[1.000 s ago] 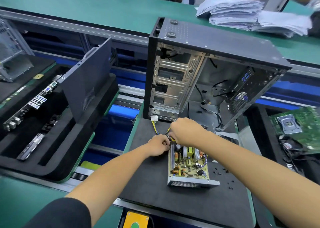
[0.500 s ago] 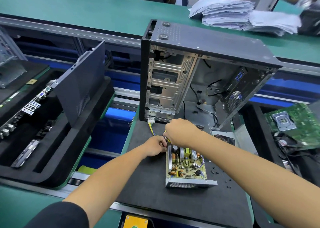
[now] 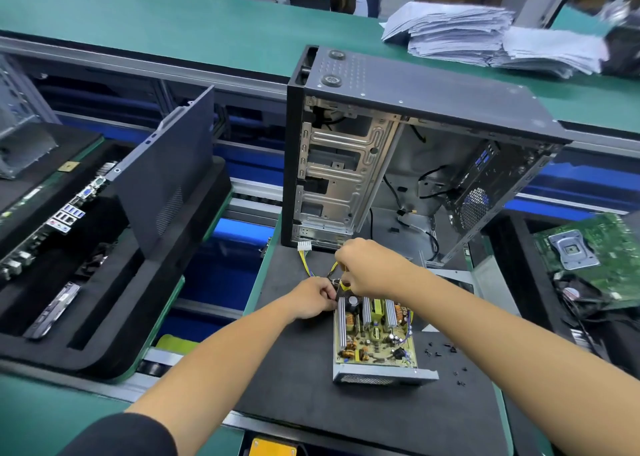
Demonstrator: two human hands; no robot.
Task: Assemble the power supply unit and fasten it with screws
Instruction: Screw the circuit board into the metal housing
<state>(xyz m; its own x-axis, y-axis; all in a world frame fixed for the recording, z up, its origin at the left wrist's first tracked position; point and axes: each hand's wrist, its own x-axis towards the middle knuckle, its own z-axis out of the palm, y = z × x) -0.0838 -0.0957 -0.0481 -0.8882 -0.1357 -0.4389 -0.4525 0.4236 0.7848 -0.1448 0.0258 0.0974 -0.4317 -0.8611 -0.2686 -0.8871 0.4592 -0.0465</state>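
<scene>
A leaning side panel (image 3: 169, 178) stands far left, then the left hand (image 3: 313, 298) and right hand (image 3: 367, 268) both pinch yellow wires (image 3: 306, 263) at the open power supply (image 3: 375, 338) before the case (image 3: 398, 158), fingertips hidden, loose screws (image 3: 446, 351) scattered right.

One open power supply unit (image 3: 375, 338) lies on one black foam mat (image 3: 294, 379), and one open computer case (image 3: 398, 151) stands at the mat's far edge. Two hands work at the unit's far end: one left hand (image 3: 313, 298) and one right hand (image 3: 369, 265). One white cable connector (image 3: 304, 246) lies near the case. About a dozen small black screws (image 3: 446, 351) are scattered on the mat to the right; the exact count is too fine to tell. One case side panel (image 3: 166, 175) leans at left. One motherboard (image 3: 595, 248) sits at right. Two stacks of papers (image 3: 485, 36) rest on the far surface.
</scene>
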